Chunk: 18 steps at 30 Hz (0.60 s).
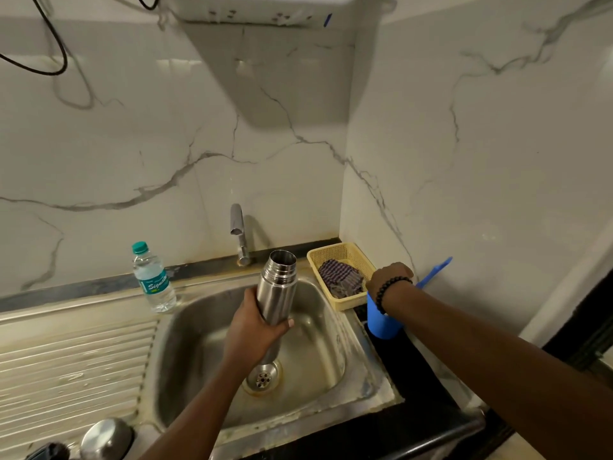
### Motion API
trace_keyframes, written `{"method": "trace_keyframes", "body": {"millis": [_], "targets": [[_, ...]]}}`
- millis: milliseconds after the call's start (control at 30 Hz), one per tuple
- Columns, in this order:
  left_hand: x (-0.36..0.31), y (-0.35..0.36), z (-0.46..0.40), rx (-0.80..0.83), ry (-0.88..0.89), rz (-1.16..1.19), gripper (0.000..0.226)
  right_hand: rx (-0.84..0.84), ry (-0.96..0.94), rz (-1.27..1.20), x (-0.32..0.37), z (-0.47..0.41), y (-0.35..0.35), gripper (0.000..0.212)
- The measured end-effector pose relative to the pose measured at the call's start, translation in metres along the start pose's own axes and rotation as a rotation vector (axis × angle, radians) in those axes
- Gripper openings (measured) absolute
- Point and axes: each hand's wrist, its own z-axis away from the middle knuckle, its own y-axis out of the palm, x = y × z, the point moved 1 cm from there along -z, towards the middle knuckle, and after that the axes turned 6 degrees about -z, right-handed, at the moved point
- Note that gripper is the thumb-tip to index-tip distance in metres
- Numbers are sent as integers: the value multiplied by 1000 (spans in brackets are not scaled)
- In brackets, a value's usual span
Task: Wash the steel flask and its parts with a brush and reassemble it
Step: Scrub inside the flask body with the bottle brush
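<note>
— Looking down through the head view, what is the left hand (252,330) doing?

— Its grip is wrapped round the lower body of the steel flask (276,290), thumb on the right side of the barrel, holding it over the sink (335,363). The flask leans a little, mouth up and toward the far side, its base hanging above the drain (263,378). I'd guess it is kept over the basin so any drips or rinse water fall there and not on the surface.

— And the right hand (391,277)?

— It reaches to the right, down into or behind a blue cup (381,322) on the dark surface beside the sink. A blue handle (436,270) sticks up just past it. The fingers are hidden behind the wrist, so I cannot tell whether that grip holds anything. My guess is it is going for the brush.

— How does the flask look?

— Brushed steel, open at the top, with stepped rings at the neck; no cap on it. A rounded steel part (106,438) lies on the near left of the draining board, possibly its cap, though I can't be sure.

— Anything else around?

— A tap (238,227) at the far side with no water visible from it, a plastic water bottle (153,278) to the left, and a yellow basket (345,252) with a checked cloth (341,280) in the far right corner.
</note>
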Motion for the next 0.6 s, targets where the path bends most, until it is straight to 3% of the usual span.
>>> {"method": "trace_keyframes", "body": {"millis": [133,267,400,500,600], "targets": [[2,0,2,-1,-2,-7,78,32,27,-201,-12,-18,16,31],[4,0,3,8,-11,-13,79,-57,-55,-222,-27,-36,29,36],[5,0,2,22,0,-19,81,-83,-70,-282,-36,-8,-6,30],[7,0,0,35,3,-21,82,-121,6,-32,-49,17,-51,38],[10,-1,-2,40,5,-17,84,-197,19,55,-72,42,-93,36]]}}
